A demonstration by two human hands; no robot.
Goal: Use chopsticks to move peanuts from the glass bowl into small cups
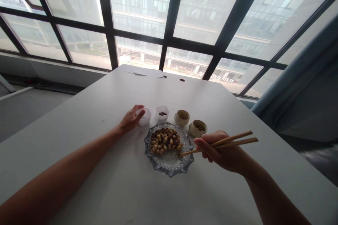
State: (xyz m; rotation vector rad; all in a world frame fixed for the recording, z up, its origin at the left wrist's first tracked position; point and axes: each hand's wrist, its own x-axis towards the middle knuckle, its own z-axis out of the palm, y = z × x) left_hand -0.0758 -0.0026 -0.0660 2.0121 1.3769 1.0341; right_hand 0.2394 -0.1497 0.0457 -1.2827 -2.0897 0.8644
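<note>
My right hand (220, 151) grips a pair of wooden chopsticks (235, 140). Their tips are close together over the bare right part of a scalloped glass plate (170, 170), with something small and dark at the tips that I cannot make out. Pistachio-like nuts (165, 139) and dark striped seeds lie heaped toward the plate's far side. My left hand (132, 117) holds a small translucent plastic cup (144, 121), thumb at the rim and fingers around its far side. Little shows inside that cup.
Behind the plate stand a second plastic cup (162, 117) with dark seeds in it and two beige ceramic cups, one further left (182, 117) and one nearer right (198, 128) containing small pieces. Papers (149, 72) lie at the far edge of the white table (118, 190), before the windows.
</note>
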